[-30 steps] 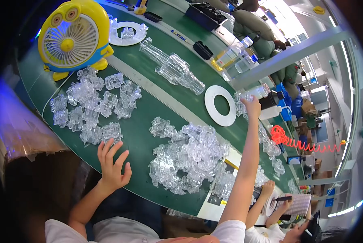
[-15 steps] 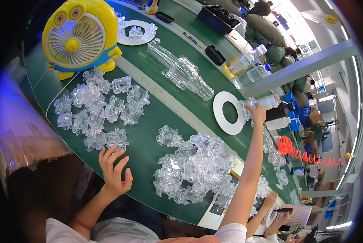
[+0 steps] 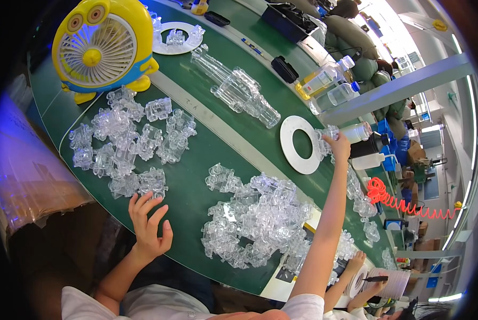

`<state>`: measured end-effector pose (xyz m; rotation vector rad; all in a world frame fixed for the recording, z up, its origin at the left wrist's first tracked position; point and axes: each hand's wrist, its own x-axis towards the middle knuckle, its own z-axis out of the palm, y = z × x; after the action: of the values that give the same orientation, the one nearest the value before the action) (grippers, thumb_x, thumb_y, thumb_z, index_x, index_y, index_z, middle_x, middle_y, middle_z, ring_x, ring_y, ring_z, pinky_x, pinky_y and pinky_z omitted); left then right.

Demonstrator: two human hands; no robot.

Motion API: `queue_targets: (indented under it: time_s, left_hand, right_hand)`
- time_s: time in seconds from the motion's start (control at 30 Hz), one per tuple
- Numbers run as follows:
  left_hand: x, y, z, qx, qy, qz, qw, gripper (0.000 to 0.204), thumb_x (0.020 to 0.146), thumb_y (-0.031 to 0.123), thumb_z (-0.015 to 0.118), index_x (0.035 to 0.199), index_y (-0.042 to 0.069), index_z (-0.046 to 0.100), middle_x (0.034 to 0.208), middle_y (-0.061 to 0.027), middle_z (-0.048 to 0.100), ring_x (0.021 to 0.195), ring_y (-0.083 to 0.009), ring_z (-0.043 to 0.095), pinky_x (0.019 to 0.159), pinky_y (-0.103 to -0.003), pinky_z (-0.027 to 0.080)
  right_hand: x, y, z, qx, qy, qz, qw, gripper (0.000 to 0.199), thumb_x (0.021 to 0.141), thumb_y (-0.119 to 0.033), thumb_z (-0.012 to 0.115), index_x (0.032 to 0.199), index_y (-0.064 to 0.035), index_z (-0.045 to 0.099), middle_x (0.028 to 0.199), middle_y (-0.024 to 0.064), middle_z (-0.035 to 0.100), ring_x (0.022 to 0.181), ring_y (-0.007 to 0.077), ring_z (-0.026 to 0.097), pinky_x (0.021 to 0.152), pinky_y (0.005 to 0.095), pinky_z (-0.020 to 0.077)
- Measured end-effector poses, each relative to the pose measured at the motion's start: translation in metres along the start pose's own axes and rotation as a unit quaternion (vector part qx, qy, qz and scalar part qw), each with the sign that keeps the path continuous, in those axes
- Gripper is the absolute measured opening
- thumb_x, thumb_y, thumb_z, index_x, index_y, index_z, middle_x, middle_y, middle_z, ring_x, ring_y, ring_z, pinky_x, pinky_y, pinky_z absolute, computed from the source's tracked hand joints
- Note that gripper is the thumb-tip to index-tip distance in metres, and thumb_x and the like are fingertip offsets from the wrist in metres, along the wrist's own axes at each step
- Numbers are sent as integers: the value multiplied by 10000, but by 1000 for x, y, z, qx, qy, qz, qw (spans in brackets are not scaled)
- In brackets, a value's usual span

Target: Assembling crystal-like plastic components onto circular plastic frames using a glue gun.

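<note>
My left hand [image 3: 151, 226] is open at the table's near edge, its fingers spread and the fingertips at a clear plastic part [image 3: 152, 182]. That part lies at the near end of a loose group of similar clear parts [image 3: 111, 124]. My right arm reaches far across the table. At its end my right hand [image 3: 340, 148] is closed on another clear plastic part [image 3: 328, 134], beside a flat white ring [image 3: 285, 140]. The fingers partly cover this part. Between my arms lies a large heap of clear plastic parts [image 3: 255, 218].
A yellow and blue fan [image 3: 92, 57] stands at the far left. Long clear assemblies [image 3: 239, 90] lie mid-table. Bottles [image 3: 324, 80] stand along the far side, near a coiled red hose [image 3: 377, 191]. At the right, another person's hands [image 3: 356, 262] work beside a white spool [image 3: 393, 284].
The picture has shifted slightly. Both hands keep nearly the same places, the left one still spread and the right one still at the clear part by the white ring.
</note>
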<state>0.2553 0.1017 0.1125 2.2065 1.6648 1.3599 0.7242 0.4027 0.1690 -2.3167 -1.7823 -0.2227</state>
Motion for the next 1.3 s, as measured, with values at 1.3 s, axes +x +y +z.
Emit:
queue_targets:
  time_s: [1.3]
  left_hand:
    - [-9,-2,-5,-30,7,-4,1000,391,721,62,525,1108,26,570,1179,-160,479,1151,-351,428,993,-542,262]
  right_hand:
    - [-184,-220,-61,226,-217,-364,877,460,637,-105,731,1054,-99,536,934,128,517,862,264,558,769,353,468]
